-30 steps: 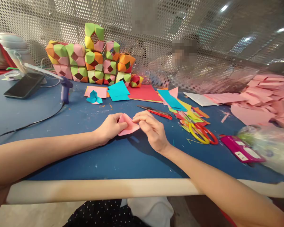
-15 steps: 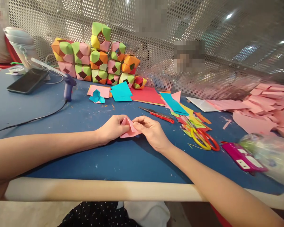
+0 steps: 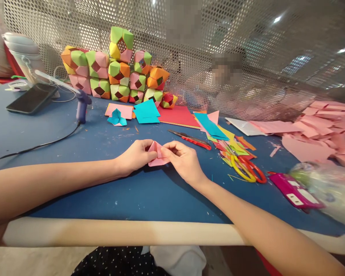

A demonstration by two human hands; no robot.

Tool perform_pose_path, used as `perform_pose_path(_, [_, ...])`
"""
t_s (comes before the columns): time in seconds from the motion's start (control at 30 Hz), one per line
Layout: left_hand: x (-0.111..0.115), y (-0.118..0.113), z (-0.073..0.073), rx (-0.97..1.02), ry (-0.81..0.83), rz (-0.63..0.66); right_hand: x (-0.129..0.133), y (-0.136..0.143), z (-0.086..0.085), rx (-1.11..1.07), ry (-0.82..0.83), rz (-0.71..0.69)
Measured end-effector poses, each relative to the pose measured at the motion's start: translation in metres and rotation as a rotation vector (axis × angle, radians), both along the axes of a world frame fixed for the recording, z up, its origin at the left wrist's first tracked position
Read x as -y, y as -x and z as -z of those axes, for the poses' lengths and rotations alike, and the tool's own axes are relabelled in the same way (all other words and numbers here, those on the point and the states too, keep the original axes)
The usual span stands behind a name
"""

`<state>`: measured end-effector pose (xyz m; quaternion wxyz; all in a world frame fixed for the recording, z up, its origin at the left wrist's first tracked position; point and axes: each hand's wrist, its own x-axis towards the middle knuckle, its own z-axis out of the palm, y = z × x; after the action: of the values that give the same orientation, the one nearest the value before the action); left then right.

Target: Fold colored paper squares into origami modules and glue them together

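A small piece of folded pink paper [image 3: 158,161] is held between my hands above the blue table. My left hand [image 3: 138,156] pinches its left side, thumb in front. On the right, my right hand [image 3: 184,158] grips the other side between thumb and fingers. One pointed flap of the paper stands up between the thumbs, and my fingertips hide part of the folds. Beyond my hands lie a folded blue paper piece [image 3: 117,117] and some blue paper sheets [image 3: 147,112]. A red utility knife [image 3: 191,140] rests right of them, its blade pointing left.
Stacked paper modules [image 3: 120,73] stand against the perforated metal screen [image 3: 60,23]. A glue gun [image 3: 82,109] with its cord and a phone [image 3: 31,99] are at left. Yellow and red scissors [image 3: 244,166], a magenta pack [image 3: 296,191], a plastic bag [image 3: 333,191] and heaped pink paper [image 3: 324,130] lie right.
My hands stay on the pink paper, whose upright flap now looks flatter and turned slightly. The right fingers have shifted a little on it. The view has moved very slightly.
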<state>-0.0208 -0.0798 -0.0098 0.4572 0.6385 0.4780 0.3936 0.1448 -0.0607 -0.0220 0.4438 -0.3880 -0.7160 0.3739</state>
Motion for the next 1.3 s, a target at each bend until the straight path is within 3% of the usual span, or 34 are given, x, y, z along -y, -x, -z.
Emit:
perform_pose_path(0.43, [0.0004,0.0000,-0.0023,0.067,-0.010,0.046,-0.0010,0.0026,0.0009,-0.034,-0.007,0.037])
perform_pose_path(0.6, [0.0000,-0.0005,-0.0008,0.046,0.012,0.034,-0.0003,-0.0015,0.0002,0.000,-0.051,-0.030])
perform_pose_path(0.73, [0.0002,-0.0010,0.0012,-0.002,0.010,0.041,-0.0012,-0.0039,0.0001,0.057,-0.106,-0.003])
perform_pose_path(0.97, [-0.0015,0.0000,0.0015,-0.061,-0.019,0.021,0.0021,0.0002,-0.0024,0.027,-0.044,-0.028])
perform_pose_path(1.3, [-0.0004,-0.0001,0.0003,-0.004,-0.009,0.083,0.0008,-0.0008,0.0021,0.076,-0.144,0.072])
